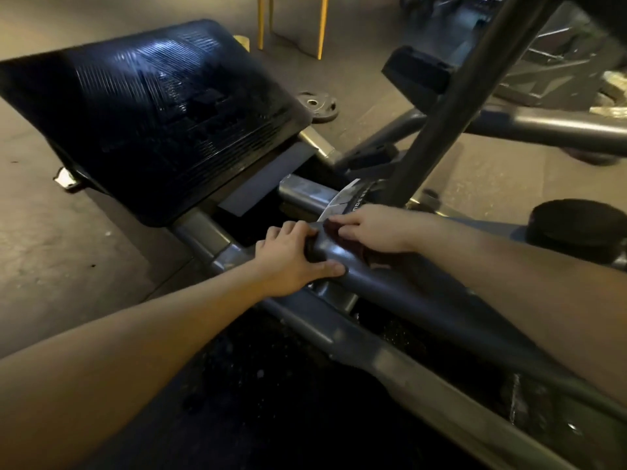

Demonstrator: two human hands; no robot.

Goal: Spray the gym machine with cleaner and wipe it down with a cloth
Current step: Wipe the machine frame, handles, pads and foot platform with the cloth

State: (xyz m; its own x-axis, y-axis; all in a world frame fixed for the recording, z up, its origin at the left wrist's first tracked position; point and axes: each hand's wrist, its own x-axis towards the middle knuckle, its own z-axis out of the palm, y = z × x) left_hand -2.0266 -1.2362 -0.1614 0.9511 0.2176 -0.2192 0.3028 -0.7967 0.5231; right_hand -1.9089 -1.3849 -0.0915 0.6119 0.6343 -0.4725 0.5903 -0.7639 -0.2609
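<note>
- Gym machine [424, 364]: grey metal frame low on the floor, filling the middle of my view and running from centre down to bottom right.
- Its black ribbed footplate [152, 113] is tilted, upper left; the surface looks shiny and streaky.
- A grey tube [390, 290] with a black end cap slants across the frame; both hands meet at its upper end.
- Left hand [288, 262]: wrapped round the capped tube end, fingers curled over the top, thumb on the near side.
- Right hand [369, 228]: lying on a dark red cloth [334, 232], fingers fairly flat, pressing it onto the tube just beside the left hand; I cannot tell where the thumb is.
- Black round pad [576, 228] at the right edge.
- Weight plate [317, 105] flat on the floor behind the footplate; yellow legs [322, 25] at the top.
</note>
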